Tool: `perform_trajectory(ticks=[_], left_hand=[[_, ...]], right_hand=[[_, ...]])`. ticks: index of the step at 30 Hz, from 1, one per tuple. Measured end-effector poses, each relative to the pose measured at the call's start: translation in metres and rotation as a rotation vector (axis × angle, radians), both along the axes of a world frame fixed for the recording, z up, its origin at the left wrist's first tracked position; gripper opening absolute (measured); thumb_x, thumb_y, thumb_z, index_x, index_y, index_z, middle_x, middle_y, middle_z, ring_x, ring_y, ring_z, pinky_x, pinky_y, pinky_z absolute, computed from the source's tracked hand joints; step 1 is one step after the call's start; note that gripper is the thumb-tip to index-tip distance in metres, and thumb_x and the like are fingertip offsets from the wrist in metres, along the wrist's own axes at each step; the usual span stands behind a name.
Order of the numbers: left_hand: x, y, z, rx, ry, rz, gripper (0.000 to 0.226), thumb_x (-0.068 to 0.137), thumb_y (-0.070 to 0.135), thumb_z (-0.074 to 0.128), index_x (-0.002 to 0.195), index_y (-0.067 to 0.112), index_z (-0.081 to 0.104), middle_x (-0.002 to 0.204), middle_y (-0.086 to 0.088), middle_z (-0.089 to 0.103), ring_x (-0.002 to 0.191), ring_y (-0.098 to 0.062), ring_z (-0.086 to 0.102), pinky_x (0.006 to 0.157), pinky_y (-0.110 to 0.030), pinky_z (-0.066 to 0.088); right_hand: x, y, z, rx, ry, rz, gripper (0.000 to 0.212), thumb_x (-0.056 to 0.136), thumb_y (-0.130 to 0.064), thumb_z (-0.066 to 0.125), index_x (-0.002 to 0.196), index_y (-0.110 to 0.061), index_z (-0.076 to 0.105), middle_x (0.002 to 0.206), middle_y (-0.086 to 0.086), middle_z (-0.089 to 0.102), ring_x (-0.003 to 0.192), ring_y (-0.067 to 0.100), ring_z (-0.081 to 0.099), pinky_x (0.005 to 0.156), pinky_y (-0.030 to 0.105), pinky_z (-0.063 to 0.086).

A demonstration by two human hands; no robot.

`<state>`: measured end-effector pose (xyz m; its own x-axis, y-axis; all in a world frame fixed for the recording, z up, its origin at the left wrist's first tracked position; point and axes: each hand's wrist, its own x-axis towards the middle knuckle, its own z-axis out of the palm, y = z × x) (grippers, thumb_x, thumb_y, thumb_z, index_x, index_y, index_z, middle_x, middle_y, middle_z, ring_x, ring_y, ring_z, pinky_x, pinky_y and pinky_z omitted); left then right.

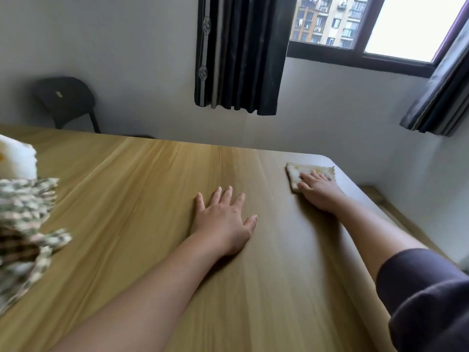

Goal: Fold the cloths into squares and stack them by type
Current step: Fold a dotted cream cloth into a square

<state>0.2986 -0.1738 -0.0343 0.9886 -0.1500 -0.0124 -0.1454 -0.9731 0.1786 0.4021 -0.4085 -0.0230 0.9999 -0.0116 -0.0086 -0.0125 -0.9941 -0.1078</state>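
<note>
At the far left I am seeing a rumpled heap of green-and-cream checked cloths [24,224] lying on the light wooden surface [142,199], with a fluffy white cloth [16,160] sitting behind it, both well apart from my hands. My left hand [224,219] is resting flat on bare wood, fingers spread, gripping nothing. My right hand [318,190] is pressing open-palmed on a small folded cream cloth with yellow marks [295,171] near the far right corner.

Place: I'd say a room in a flat.
Signs: dark curtains [238,54], window [360,26] facing apartment blocks, wooden tabletop [152,189], black chair [66,100], somewhat blurred.
</note>
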Motion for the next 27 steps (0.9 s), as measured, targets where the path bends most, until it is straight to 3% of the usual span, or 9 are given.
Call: perform_trajectory(ticks=[11, 17, 19, 23, 27], left_hand=[[0.004, -0.003, -0.007, 0.025, -0.021, 0.007, 0.064, 0.096, 0.057, 0.015, 0.151, 0.031, -0.003, 0.159, 0.003, -0.012, 0.146, -0.014, -0.013, 0.116, -0.051, -0.007], [0.003, -0.003, -0.007, 0.029, -0.012, 0.021, 0.064, 0.096, 0.057, 0.015, 0.151, 0.032, -0.005, 0.159, 0.004, -0.014, 0.145, -0.013, -0.015, 0.117, -0.05, -0.007], [0.003, -0.004, -0.008, 0.021, -0.018, 0.023, 0.064, 0.095, 0.058, 0.015, 0.15, 0.033, -0.005, 0.159, 0.005, -0.013, 0.145, -0.012, -0.015, 0.117, -0.05, -0.007], [0.004, -0.002, -0.01, 0.004, -0.043, 0.018, 0.064, 0.095, 0.059, 0.017, 0.151, 0.033, 0.0, 0.16, 0.005, -0.008, 0.146, -0.013, -0.011, 0.117, -0.049, -0.007], [0.007, -0.004, -0.011, -0.098, -0.079, 0.032, 0.062, 0.094, 0.055, 0.028, 0.149, 0.028, 0.019, 0.159, 0.002, 0.009, 0.146, -0.014, 0.003, 0.118, -0.048, -0.003]], right_hand=[[0.051, -0.034, 0.011, 0.142, -0.041, 0.068, 0.045, 0.1, -0.025, 0.036, 0.145, -0.02, 0.035, 0.155, 0.006, 0.028, 0.143, 0.02, 0.019, 0.11, 0.028, 0.015], [0.062, -0.038, 0.011, 0.185, -0.047, 0.076, 0.041, 0.097, -0.023, 0.042, 0.138, -0.019, 0.044, 0.144, 0.01, 0.04, 0.134, 0.023, 0.031, 0.102, 0.03, 0.024], [0.064, -0.039, 0.008, 0.16, -0.071, 0.077, 0.042, 0.097, -0.024, 0.039, 0.139, -0.02, 0.043, 0.147, 0.01, 0.038, 0.137, 0.023, 0.028, 0.106, 0.032, 0.022], [0.062, -0.033, 0.002, 0.12, -0.182, 0.085, 0.047, 0.1, -0.031, 0.033, 0.147, -0.027, 0.032, 0.159, 0.002, 0.019, 0.147, 0.016, 0.006, 0.118, 0.037, 0.004], [0.03, -0.006, 0.0, 0.18, -0.244, 0.177, 0.046, 0.099, -0.027, 0.04, 0.145, -0.022, 0.037, 0.156, 0.004, 0.025, 0.147, 0.018, 0.011, 0.118, 0.04, 0.008]])
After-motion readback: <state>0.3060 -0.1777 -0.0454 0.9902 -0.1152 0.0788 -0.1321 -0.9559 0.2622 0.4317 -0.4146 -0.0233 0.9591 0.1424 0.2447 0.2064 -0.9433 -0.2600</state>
